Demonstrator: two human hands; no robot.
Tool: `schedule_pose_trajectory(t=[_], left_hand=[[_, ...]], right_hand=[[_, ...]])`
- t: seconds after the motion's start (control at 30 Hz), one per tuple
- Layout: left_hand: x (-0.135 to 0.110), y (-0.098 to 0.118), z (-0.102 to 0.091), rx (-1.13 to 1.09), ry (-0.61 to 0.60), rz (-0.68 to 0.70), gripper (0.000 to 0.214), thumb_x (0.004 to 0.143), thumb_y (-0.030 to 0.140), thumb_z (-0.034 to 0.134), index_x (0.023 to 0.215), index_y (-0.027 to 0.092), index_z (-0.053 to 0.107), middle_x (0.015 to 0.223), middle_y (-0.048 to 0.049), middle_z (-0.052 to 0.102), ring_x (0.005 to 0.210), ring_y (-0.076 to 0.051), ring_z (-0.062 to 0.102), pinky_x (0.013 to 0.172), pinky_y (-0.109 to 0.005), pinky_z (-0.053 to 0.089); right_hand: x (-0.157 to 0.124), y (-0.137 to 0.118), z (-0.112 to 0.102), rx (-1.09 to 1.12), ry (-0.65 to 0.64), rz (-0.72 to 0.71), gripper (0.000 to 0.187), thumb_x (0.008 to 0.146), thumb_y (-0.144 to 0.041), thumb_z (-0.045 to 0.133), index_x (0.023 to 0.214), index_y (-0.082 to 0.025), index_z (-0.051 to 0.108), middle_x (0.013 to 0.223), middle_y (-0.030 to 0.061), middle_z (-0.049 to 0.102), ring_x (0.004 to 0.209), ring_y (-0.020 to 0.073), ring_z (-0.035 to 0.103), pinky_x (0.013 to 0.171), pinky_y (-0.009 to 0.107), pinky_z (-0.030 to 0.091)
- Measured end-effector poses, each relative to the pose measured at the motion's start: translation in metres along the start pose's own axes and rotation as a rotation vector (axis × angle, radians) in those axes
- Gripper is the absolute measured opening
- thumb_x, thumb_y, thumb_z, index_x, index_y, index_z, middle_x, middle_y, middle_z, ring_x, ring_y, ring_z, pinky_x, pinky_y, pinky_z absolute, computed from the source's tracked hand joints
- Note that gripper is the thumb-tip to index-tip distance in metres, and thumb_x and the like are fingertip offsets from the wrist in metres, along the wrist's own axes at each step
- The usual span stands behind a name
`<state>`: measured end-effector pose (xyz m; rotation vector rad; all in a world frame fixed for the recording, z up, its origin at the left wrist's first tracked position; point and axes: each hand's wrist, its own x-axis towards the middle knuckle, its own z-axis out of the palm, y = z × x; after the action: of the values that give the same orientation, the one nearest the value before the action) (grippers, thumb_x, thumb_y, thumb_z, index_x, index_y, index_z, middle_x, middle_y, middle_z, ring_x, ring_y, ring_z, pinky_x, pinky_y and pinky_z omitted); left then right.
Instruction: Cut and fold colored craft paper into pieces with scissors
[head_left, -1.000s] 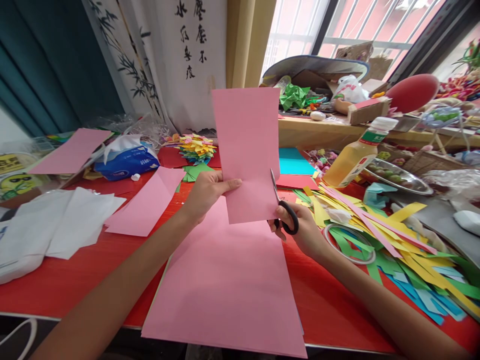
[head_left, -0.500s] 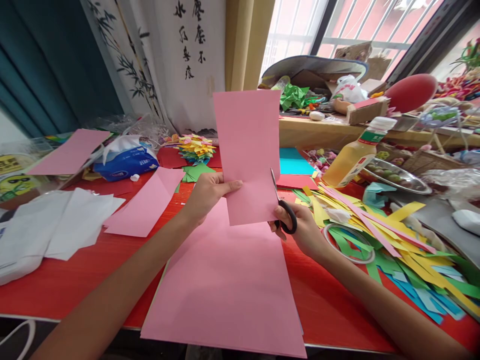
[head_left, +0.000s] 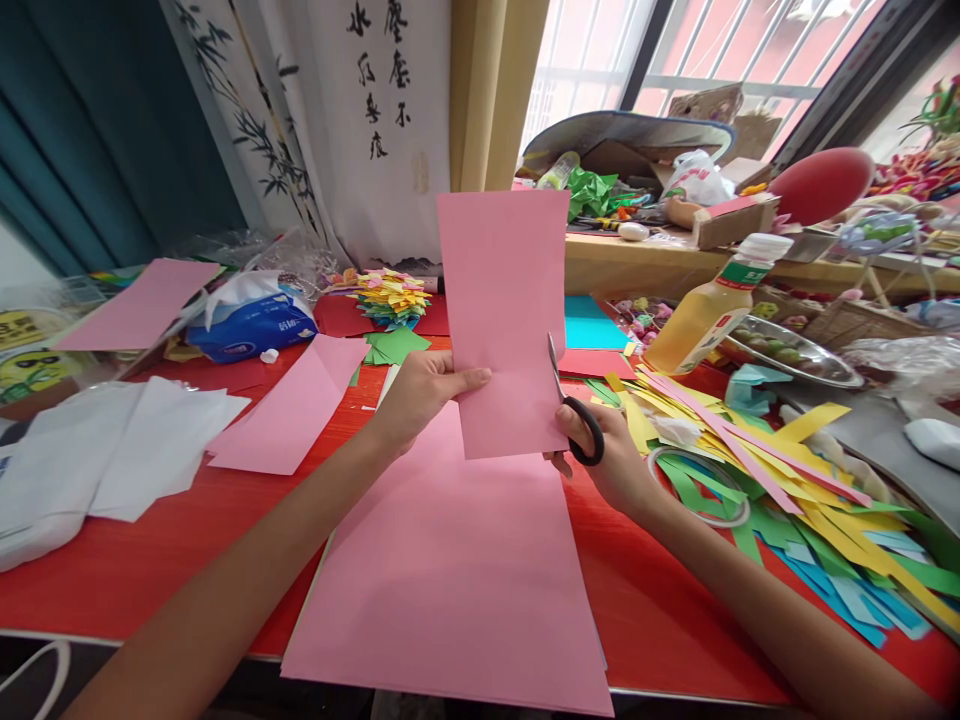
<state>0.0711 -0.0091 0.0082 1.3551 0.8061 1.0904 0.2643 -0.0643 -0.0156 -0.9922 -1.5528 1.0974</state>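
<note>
My left hand [head_left: 421, 394] pinches the lower left edge of a pink paper sheet [head_left: 504, 300] and holds it upright above the red table [head_left: 135, 560]. My right hand [head_left: 609, 455] grips black-handled scissors [head_left: 576, 420], fingers through the loops. The blade points up along the sheet's right edge, near its lower part. Whether the blades bite into the paper I cannot tell. A larger pink sheet [head_left: 450, 580] lies flat on the table below both hands.
A heap of coloured paper strips [head_left: 787, 480] and a tape ring [head_left: 701, 490] lie at right, a juice bottle [head_left: 705, 318] and metal bowl [head_left: 795, 352] behind. At left are white sheets [head_left: 112, 450], a folded pink sheet [head_left: 296, 405] and a tissue pack [head_left: 251, 322]. A cluttered windowsill [head_left: 675, 265] runs behind.
Both hands, the upright pink sheet and the scissors have shifted slightly right and down. The grips are unchanged.
</note>
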Motion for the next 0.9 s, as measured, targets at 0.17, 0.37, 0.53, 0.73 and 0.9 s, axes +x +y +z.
schedule_pose_trajectory(t=[0.17, 0.37, 0.53, 0.73, 0.9], left_hand=[[0.0009, -0.0006, -0.0017, 0.008, 0.004, 0.004, 0.021, 0.064, 0.030, 0.070, 0.079, 0.015, 0.070, 0.077, -0.0047, 0.069, 0.075, -0.018, 0.063, 0.072, -0.032, 0.050], [0.0003, -0.0007, -0.0011, 0.005, 0.004, -0.005, 0.023, 0.063, 0.030, 0.071, 0.080, 0.015, 0.070, 0.077, -0.0047, 0.069, 0.076, -0.019, 0.063, 0.073, -0.033, 0.050], [-0.0009, -0.0028, 0.0009, -0.002, -0.046, -0.021, 0.019, 0.065, 0.027, 0.070, 0.080, 0.016, 0.071, 0.074, -0.0039, 0.069, 0.075, -0.018, 0.063, 0.070, -0.031, 0.050], [-0.0001, -0.0034, 0.0006, 0.008, -0.036, -0.020, 0.018, 0.065, 0.028, 0.070, 0.078, 0.016, 0.070, 0.073, -0.0039, 0.068, 0.075, -0.018, 0.062, 0.070, -0.031, 0.050], [0.0002, -0.0028, 0.0008, 0.016, -0.019, -0.020, 0.021, 0.063, 0.029, 0.070, 0.079, 0.015, 0.070, 0.073, -0.0042, 0.068, 0.076, -0.019, 0.062, 0.071, -0.033, 0.049]], right_hand=[[0.0010, -0.0012, 0.0011, -0.011, -0.004, 0.000, 0.035, 0.084, -0.041, 0.049, 0.059, -0.016, 0.046, 0.049, -0.0032, 0.050, 0.035, 0.0062, 0.043, 0.039, 0.023, 0.032], [0.0011, -0.0025, 0.0020, -0.013, 0.002, -0.005, 0.034, 0.084, -0.040, 0.050, 0.059, -0.017, 0.046, 0.046, -0.0042, 0.049, 0.035, 0.0063, 0.041, 0.039, 0.023, 0.030], [0.0001, -0.0022, 0.0009, -0.027, 0.025, -0.028, 0.040, 0.087, -0.040, 0.045, 0.054, -0.018, 0.042, 0.040, -0.0038, 0.045, 0.038, 0.0071, 0.040, 0.042, 0.024, 0.028], [-0.0006, -0.0009, 0.0001, -0.020, 0.012, -0.035, 0.039, 0.087, -0.039, 0.045, 0.055, -0.018, 0.043, 0.040, -0.0039, 0.045, 0.039, 0.0074, 0.039, 0.043, 0.024, 0.027], [-0.0010, -0.0022, 0.0015, -0.038, 0.013, -0.019, 0.036, 0.086, -0.038, 0.047, 0.057, -0.018, 0.043, 0.039, -0.0051, 0.042, 0.037, 0.0069, 0.037, 0.041, 0.023, 0.026]])
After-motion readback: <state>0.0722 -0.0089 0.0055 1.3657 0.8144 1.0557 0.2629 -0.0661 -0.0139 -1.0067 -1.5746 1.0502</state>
